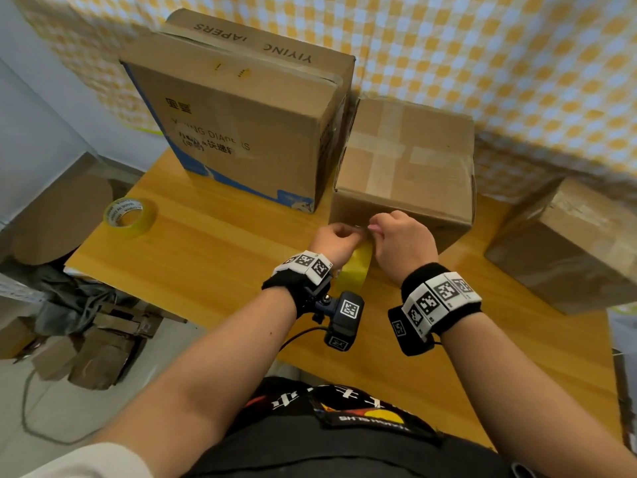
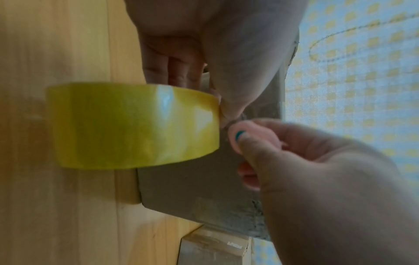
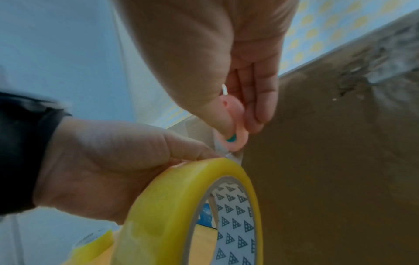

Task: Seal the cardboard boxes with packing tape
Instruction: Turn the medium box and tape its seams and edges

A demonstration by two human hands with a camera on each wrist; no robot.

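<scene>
A small taped cardboard box point(image 1: 403, 167) stands on the wooden table point(image 1: 213, 257). Against its front face my left hand point(image 1: 344, 232) grips a yellow packing tape roll point(image 1: 356, 270), thumb on the roll's outer face point(image 3: 181, 206). My right hand point(image 1: 377, 225) pinches a small pink cutter point(image 3: 231, 125) with a teal button, its tip at the short clear strip between the roll point(image 2: 131, 125) and the box wall point(image 2: 192, 188). Both hands touch near the box's lower front edge. The strip itself is barely visible.
A tall printed diaper box point(image 1: 241, 115) stands behind left, touching the small box. A third taped box point(image 1: 568, 253) sits at the right. A spare tape roll point(image 1: 129, 215) lies near the table's left edge. Checked cloth hangs behind; cardboard scraps point(image 1: 86, 353) lie on the floor left.
</scene>
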